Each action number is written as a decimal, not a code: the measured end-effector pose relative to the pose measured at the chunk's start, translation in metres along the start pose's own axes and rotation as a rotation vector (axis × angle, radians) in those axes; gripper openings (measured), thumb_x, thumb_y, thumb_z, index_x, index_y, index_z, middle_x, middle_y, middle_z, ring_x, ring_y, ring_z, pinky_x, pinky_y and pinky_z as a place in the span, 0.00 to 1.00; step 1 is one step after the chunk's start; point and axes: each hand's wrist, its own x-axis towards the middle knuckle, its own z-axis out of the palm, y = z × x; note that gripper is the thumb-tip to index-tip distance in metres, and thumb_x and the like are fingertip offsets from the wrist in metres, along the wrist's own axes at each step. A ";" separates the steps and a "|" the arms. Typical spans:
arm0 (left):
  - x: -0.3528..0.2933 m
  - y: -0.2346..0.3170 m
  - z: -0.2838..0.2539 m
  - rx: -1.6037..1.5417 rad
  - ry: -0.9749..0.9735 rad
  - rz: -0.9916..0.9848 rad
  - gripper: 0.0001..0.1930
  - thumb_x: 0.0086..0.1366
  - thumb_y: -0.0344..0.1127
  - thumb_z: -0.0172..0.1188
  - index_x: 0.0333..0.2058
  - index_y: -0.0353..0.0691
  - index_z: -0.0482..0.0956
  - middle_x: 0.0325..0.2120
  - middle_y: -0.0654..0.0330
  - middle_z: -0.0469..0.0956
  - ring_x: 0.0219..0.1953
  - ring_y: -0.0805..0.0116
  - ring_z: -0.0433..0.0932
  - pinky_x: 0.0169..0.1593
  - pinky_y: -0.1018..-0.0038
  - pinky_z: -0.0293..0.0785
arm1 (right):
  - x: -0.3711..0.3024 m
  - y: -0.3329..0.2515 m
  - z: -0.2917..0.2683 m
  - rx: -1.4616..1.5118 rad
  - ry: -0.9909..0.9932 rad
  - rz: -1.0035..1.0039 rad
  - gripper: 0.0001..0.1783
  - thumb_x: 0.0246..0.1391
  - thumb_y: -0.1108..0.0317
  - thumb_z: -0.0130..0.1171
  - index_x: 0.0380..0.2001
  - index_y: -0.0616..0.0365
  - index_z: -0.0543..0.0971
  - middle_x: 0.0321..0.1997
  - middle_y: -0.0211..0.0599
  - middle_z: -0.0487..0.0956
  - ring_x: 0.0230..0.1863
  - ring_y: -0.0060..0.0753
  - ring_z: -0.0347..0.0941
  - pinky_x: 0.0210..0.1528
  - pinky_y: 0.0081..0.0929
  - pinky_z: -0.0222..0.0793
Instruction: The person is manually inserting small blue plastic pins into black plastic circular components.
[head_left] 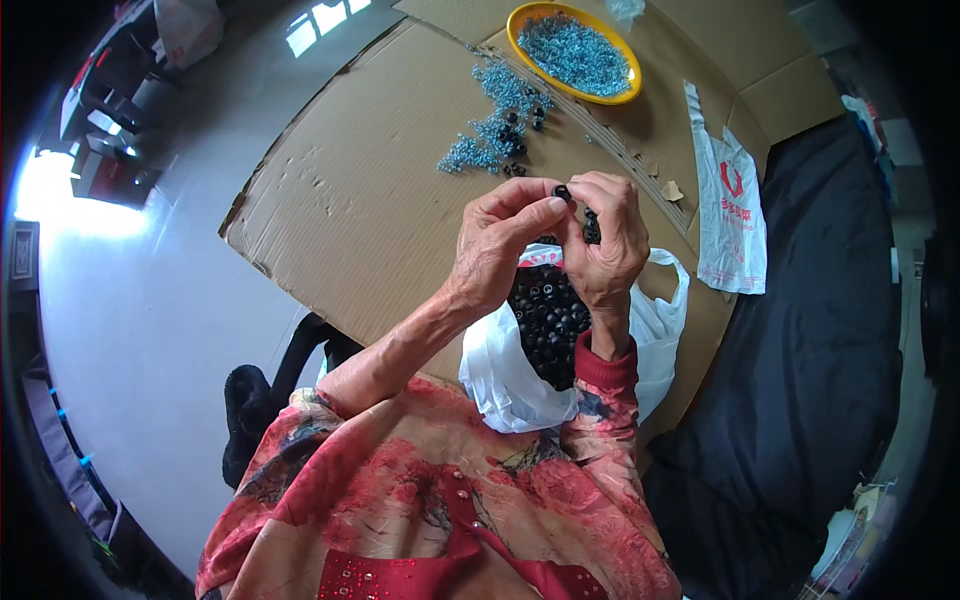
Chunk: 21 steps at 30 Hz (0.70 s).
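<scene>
My left hand point(500, 240) and my right hand point(608, 240) meet over a white plastic bag point(505, 370). Between their fingertips is a small black ring-shaped piece point(562, 192), pinched from both sides. More black pieces point(592, 226) show in the curled fingers of my right hand. The bag is open and holds many small round black pieces point(548, 320), some with a hole. Farther off, a loose pile of small shiny blue pieces point(475, 153) lies on the cardboard, with several black pieces point(513, 140) among them. Whether a blue piece sits inside the pinched one cannot be made out.
A flattened cardboard sheet point(340, 200) forms the work surface. At its far side stands a yellow bowl point(634, 88) full of blue pieces. A flat white printed bag point(730, 215) lies at the right, beside black cloth point(810, 300). Grey floor point(170, 300) extends left.
</scene>
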 end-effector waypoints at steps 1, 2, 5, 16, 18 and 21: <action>0.000 0.001 -0.002 0.030 0.022 0.002 0.09 0.60 0.30 0.55 0.39 0.33 0.75 0.34 0.57 0.77 0.37 0.71 0.75 0.45 0.72 0.72 | 0.000 -0.003 -0.001 -0.010 -0.024 0.012 0.18 0.35 0.81 0.62 0.33 0.58 0.73 0.33 0.37 0.74 0.35 0.38 0.71 0.38 0.32 0.65; 0.000 0.001 -0.005 0.027 0.021 0.004 0.09 0.60 0.30 0.55 0.39 0.33 0.75 0.34 0.57 0.77 0.37 0.71 0.75 0.45 0.72 0.72 | 0.000 -0.005 -0.003 -0.021 -0.048 0.024 0.18 0.34 0.81 0.62 0.33 0.58 0.73 0.33 0.37 0.74 0.35 0.38 0.71 0.38 0.32 0.65; 0.002 0.006 -0.019 0.129 0.013 0.036 0.08 0.59 0.30 0.56 0.36 0.33 0.76 0.31 0.58 0.78 0.34 0.72 0.75 0.43 0.74 0.72 | 0.002 -0.008 -0.017 0.117 -0.211 0.131 0.20 0.37 0.79 0.62 0.38 0.59 0.74 0.37 0.39 0.74 0.38 0.40 0.72 0.41 0.32 0.67; -0.010 -0.021 -0.044 -0.058 -0.161 -0.250 0.10 0.60 0.31 0.55 0.38 0.32 0.74 0.33 0.60 0.76 0.36 0.70 0.76 0.45 0.72 0.73 | -0.019 -0.007 -0.015 0.346 -0.402 0.296 0.15 0.42 0.80 0.57 0.37 0.58 0.77 0.39 0.37 0.75 0.41 0.38 0.73 0.40 0.29 0.70; -0.013 -0.030 -0.046 -0.304 -0.064 -0.258 0.10 0.61 0.32 0.55 0.38 0.34 0.74 0.33 0.60 0.76 0.37 0.70 0.76 0.45 0.70 0.73 | -0.026 -0.006 -0.007 0.192 -0.366 0.240 0.14 0.42 0.79 0.58 0.37 0.59 0.76 0.39 0.39 0.75 0.40 0.40 0.73 0.41 0.31 0.69; -0.014 -0.029 -0.053 -0.270 -0.032 -0.260 0.09 0.60 0.34 0.55 0.36 0.35 0.75 0.31 0.61 0.76 0.35 0.70 0.76 0.44 0.69 0.73 | -0.024 -0.004 -0.004 0.226 -0.403 0.264 0.14 0.41 0.75 0.61 0.36 0.60 0.76 0.36 0.40 0.75 0.38 0.41 0.73 0.40 0.32 0.68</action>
